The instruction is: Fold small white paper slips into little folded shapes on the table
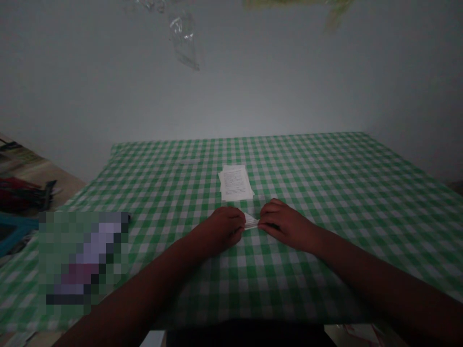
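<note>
On the green-and-white checked tablecloth (325, 183) both my hands meet at the middle. My left hand (222, 229) and my right hand (284, 224) are closed in a pinch on a small folded white paper (251, 221), each gripping one end; most of it is hidden under the fingers. Just beyond the hands lies a small stack of white printed papers (236, 182), flat on the cloth and touched by neither hand.
A blurred-out patch (84, 262) covers something on the cloth at the left. Past the left table edge lie dark red and teal objects (21, 193). A grey wall (231, 86) stands behind the table, with clear tape (184, 41) stuck on it.
</note>
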Available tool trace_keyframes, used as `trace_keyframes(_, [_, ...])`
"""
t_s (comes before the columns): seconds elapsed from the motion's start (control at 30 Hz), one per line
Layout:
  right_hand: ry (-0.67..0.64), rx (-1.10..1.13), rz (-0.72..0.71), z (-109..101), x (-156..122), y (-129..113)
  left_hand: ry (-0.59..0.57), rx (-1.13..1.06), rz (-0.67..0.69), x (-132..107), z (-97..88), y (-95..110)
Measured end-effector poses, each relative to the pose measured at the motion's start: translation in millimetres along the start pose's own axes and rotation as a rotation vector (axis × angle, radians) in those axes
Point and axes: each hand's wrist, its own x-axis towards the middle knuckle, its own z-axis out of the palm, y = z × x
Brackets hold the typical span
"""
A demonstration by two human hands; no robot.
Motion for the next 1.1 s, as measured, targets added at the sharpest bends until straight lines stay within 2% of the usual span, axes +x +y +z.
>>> trace_keyframes(0.1, [-0.015,0.007,0.018,-2.9,-0.8,3.3,0.014,-0.032,0.000,-0.1,1.2,-3.1])
trace_keyframes(0.23, [0.020,0.021,0.055,1.1,-0.8,5.7,0.117,-0.052,-0.026,1.2,9.9,-8.8])
trace_keyframes(0.4, [0.201,-0.018,0.161,10.3,-0.4,1.2,0.187,-0.078,-0.104,3.0,19.9,-11.1])
trace_keyframes(0.5, [0.268,-0.131,0.155,13.6,-1.5,-7.9,0.189,-0.061,-0.149,3.3,23.6,-9.7])
trace_keyframes(0.7, [0.123,-0.180,-0.049,19.6,-4.9,-29.0,0.205,-0.035,-0.195,4.3,25.4,-8.2])
trace_keyframes(0.93, [0.000,-0.199,-0.059,22.7,-6.7,-30.1,0.187,-0.222,-0.226,3.5,12.9,-12.8])
trace_keyframes(1.1, [-0.046,-0.219,-0.087,22.6,-7.6,-26.4,0.093,-0.362,-0.191,-0.1,1.1,-20.8])
